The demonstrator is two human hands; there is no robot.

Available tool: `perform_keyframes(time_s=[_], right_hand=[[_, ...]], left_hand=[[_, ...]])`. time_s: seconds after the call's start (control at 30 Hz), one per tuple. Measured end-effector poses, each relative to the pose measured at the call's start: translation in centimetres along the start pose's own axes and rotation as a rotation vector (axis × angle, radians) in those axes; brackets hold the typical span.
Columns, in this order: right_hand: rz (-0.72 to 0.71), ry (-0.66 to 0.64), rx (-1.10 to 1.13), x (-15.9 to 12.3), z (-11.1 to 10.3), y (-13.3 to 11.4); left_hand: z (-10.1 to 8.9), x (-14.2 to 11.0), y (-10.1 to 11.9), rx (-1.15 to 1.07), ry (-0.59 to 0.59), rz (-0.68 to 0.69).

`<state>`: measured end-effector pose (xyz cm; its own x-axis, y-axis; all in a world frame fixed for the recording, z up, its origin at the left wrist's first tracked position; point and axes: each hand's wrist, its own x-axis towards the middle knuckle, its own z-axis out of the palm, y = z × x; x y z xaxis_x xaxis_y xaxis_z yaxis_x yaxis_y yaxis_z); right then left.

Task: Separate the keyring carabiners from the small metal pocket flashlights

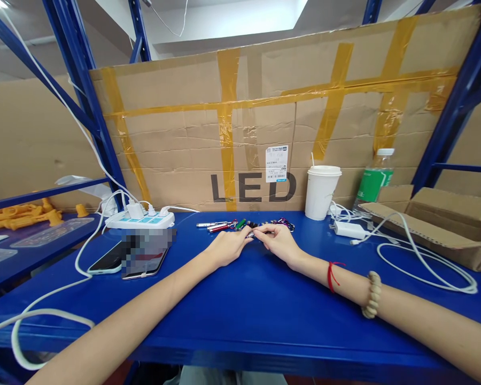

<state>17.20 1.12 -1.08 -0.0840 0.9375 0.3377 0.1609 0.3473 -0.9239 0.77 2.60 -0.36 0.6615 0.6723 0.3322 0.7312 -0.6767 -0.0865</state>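
My left hand (pixel 227 248) and my right hand (pixel 279 243) meet over the far part of the blue table. Between their pinched fingertips is a small shiny metal tube (pixel 251 234), mostly covered by the fingers; its exact kind is too small to make out. Just beyond my left hand lie slim silver and red tubes (pixel 221 226) and a short green cylinder (pixel 240 224). Several small dark and purple shiny pieces (pixel 285 223) lie behind my right hand, partly hidden by it.
Two phones (pixel 147 262) and a white power strip (pixel 142 220) are on the left. To the right stand a white cup (pixel 322 192), a green-labelled bottle (pixel 374 182), a charger with cable (pixel 349 230) and an open cardboard box (pixel 449 230). A taped cardboard sheet (pixel 176 144) backs the table.
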Motion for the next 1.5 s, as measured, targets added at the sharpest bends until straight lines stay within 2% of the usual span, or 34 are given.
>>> perform_keyframes(time_s=[0.23, 0.33, 0.4, 0.5, 0.6, 0.77, 1.0, 1.17, 1.4, 1.5], right_hand=[[-0.178, 0.018, -0.162, 1.0, -0.4, 0.8], [-0.201, 0.001, -0.228, 1.5, -1.0, 1.1], [-0.214, 0.033, -0.287, 1.9, -1.7, 1.4], [-0.282, 0.155, -0.465, 2.5, -3.3, 2.0], [-0.274, 0.228, -0.657, 2.9, -5.0, 2.6], [-0.283, 0.236, -0.874, 3.4, -6.6, 3.2], [-0.197, 0.219, -0.892, 3.6, -6.8, 3.5], [-0.201, 0.236, -0.888, 3.4, -6.4, 3.2], [-0.166, 0.161, -0.914, 3.5, -6.3, 3.3], [-0.171, 0.16, -0.914, 3.3, -6.2, 3.2]], left_hand=[[0.0, 0.1, -0.1, -0.05, 0.007, -0.03], [-0.3, 0.1, 0.1, -0.028, 0.005, -0.045], [-0.4, 0.1, 0.2, 0.0, -0.002, -0.058], [-0.5, 0.1, 0.2, 0.014, -0.005, -0.062], [-0.4, 0.0, 0.2, 0.014, -0.008, -0.046], [-0.3, 0.0, 0.1, 0.037, 0.008, -0.037], [-0.1, 0.0, 0.0, 0.039, 0.022, -0.025], [0.0, 0.0, -0.1, 0.051, 0.026, -0.012], [0.0, 0.0, 0.0, 0.059, 0.051, -0.014], [-0.1, -0.1, 0.0, 0.036, 0.098, -0.032]])
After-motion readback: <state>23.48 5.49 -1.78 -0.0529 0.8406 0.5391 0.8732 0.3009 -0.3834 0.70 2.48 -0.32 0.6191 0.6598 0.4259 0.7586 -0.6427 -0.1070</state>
